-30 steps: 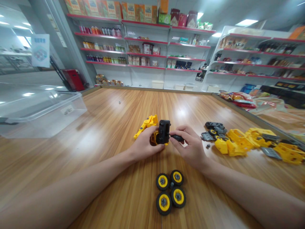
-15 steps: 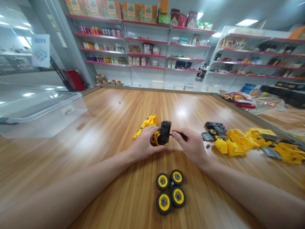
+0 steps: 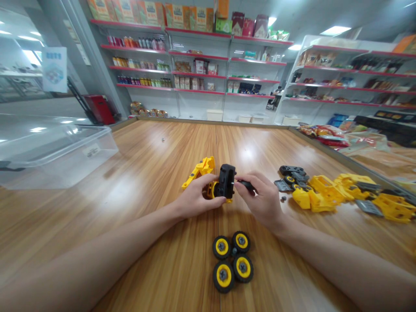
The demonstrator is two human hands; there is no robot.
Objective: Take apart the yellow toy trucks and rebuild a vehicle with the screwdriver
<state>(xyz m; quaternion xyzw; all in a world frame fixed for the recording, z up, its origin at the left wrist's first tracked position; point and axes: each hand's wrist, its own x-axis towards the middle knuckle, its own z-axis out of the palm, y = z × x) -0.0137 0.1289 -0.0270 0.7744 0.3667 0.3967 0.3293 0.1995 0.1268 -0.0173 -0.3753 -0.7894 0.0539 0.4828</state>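
My left hand [image 3: 195,197] grips a yellow and black toy vehicle body [image 3: 224,182] just above the wooden table [image 3: 146,173]. Its yellow arm [image 3: 199,169] sticks out to the left behind my fingers. My right hand [image 3: 263,199] is closed on a small black tool [image 3: 245,185] whose tip meets the black side of the toy. Three black wheels with yellow hubs [image 3: 232,260] lie in a cluster on the table near me, between my forearms.
A pile of yellow and grey toy parts [image 3: 338,193] lies to the right. A clear plastic bin [image 3: 48,147] stands at the left. Snack bags [image 3: 321,134] sit at the table's far right, and store shelves [image 3: 195,65] line the back wall.
My right hand has turned slightly on the tool against the toy. The toy body tilted a little in my left hand. The wheels and parts pile stayed put.
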